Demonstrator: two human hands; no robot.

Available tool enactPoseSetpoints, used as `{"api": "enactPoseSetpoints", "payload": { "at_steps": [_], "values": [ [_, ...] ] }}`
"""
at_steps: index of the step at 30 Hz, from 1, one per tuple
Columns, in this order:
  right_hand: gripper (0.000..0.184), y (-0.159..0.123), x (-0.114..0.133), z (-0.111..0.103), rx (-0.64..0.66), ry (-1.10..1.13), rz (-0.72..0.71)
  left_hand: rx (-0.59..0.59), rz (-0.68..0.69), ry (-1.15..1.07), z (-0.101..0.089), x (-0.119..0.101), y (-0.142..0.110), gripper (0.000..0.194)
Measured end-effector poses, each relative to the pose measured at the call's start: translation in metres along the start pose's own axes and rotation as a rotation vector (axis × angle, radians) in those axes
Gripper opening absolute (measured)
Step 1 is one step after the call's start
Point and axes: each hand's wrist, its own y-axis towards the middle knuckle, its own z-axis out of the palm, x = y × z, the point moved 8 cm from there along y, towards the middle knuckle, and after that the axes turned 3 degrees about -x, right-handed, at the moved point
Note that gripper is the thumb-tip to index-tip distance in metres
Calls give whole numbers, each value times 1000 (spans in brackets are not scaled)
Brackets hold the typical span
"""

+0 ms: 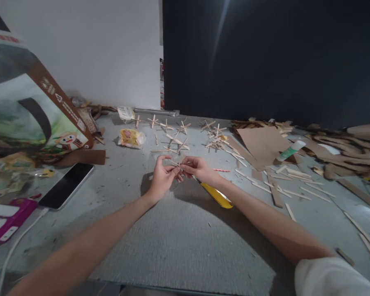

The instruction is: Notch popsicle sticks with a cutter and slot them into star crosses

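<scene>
My left hand (162,179) and my right hand (198,167) meet over the middle of the table, fingertips almost touching. Between them they pinch a thin wooden stick (174,163); the fingers cover part of it, so its full shape is unclear. A yellow utility knife (216,195) lies under my right wrist. Just beyond that wrist is a red patterned pencil-like rod (222,170). Ahead of my hands stand several small crossed stick pieces (182,127), with a tangle of sticks (216,142) to their right.
Loose wooden sticks (296,174), brown cardboard (262,144) and a glue stick (291,151) lie at right. To the left are a phone (66,186) with a white cable, a purple object (14,218), a large printed bag (33,107) and a yellow wrapped packet (130,138).
</scene>
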Motion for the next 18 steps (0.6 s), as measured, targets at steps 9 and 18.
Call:
{"api": "enactPoseSetpoints", "payload": {
  "at_steps": [9,18],
  "values": [
    [46,1,25,-26,-12,-315,-5,18,9,38,5,-5,-1,43],
    [36,-6,76,-93,-352,-527,-143,305,171,330,38,-10,-34,7]
  ]
}}
